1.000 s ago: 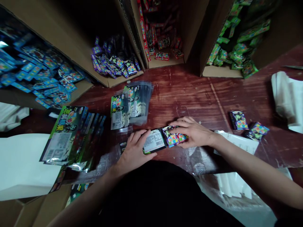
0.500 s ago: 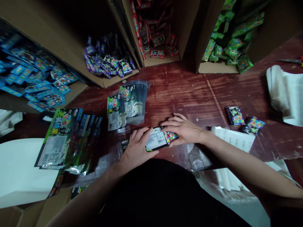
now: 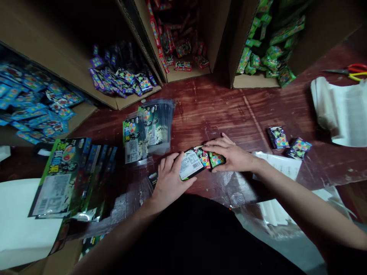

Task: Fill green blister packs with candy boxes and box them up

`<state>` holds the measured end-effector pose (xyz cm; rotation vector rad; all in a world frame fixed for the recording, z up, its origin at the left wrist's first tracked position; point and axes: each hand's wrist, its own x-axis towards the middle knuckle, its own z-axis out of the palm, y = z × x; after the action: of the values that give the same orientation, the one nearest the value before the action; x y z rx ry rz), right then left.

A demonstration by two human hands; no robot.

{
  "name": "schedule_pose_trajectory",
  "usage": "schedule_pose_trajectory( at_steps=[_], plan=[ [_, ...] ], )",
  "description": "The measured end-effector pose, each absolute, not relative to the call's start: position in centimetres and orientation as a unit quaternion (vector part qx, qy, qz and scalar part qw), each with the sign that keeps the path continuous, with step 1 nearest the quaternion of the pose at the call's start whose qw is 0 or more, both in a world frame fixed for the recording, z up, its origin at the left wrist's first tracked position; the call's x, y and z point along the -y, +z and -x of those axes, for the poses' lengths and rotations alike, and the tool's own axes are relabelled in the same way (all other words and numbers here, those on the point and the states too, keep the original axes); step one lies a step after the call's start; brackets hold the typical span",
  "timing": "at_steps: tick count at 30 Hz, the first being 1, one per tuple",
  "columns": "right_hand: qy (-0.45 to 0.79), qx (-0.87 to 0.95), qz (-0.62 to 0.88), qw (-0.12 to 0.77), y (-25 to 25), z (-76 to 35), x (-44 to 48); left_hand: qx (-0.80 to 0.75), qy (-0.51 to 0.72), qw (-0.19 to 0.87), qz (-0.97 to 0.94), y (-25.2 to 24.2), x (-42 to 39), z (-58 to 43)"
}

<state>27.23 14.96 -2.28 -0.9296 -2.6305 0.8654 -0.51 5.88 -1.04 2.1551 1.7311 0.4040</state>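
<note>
My left hand (image 3: 169,178) grips the near end of a clear bag with a black printed card (image 3: 190,165) that shows a white barcode label. My right hand (image 3: 232,154) is closed on small colourful candy packets (image 3: 210,158) at the bag's open end; a red one and a green one show partly inside the bag. Both hands rest low over the dark red table (image 3: 229,110), right in front of me.
A stack of empty printed bags (image 3: 149,128) lies just beyond my left hand. Filled packs (image 3: 71,172) pile at the left. Open cartons hold blue (image 3: 37,103), purple (image 3: 120,78), red (image 3: 177,49) and green (image 3: 266,53) packets. Two loose packets (image 3: 286,141), white bags (image 3: 341,110) and scissors (image 3: 348,70) lie right.
The view has swung, so everything sits further left. My right hand has drawn back a little and more of the packets shows at the bag's mouth than half a second ago.
</note>
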Motion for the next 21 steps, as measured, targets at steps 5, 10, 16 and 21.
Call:
schedule_pose_trajectory(
  at_steps=[5, 10, 16, 21],
  plan=[
    [0.276, 0.895, 0.334, 0.108, -1.7, -26.0, -14.5, -0.588, 0.146, 0.171, -0.777, -0.9, -6.1, 0.9],
    [0.288, 0.903, 0.299, 0.115, -1.5, -25.7, -15.2, -0.591, 0.143, 0.175, -0.775, -0.8, -6.3, 1.5],
    [0.313, 0.906, 0.268, 0.093, -1.2, -25.6, -15.4, -0.557, 0.138, 0.188, -0.797, -0.6, -7.2, 1.8],
    [0.300, 0.895, 0.328, 0.033, -0.1, -29.2, -15.6, -0.560, 0.136, 0.187, -0.796, -0.9, -7.4, 2.0]
  ],
)
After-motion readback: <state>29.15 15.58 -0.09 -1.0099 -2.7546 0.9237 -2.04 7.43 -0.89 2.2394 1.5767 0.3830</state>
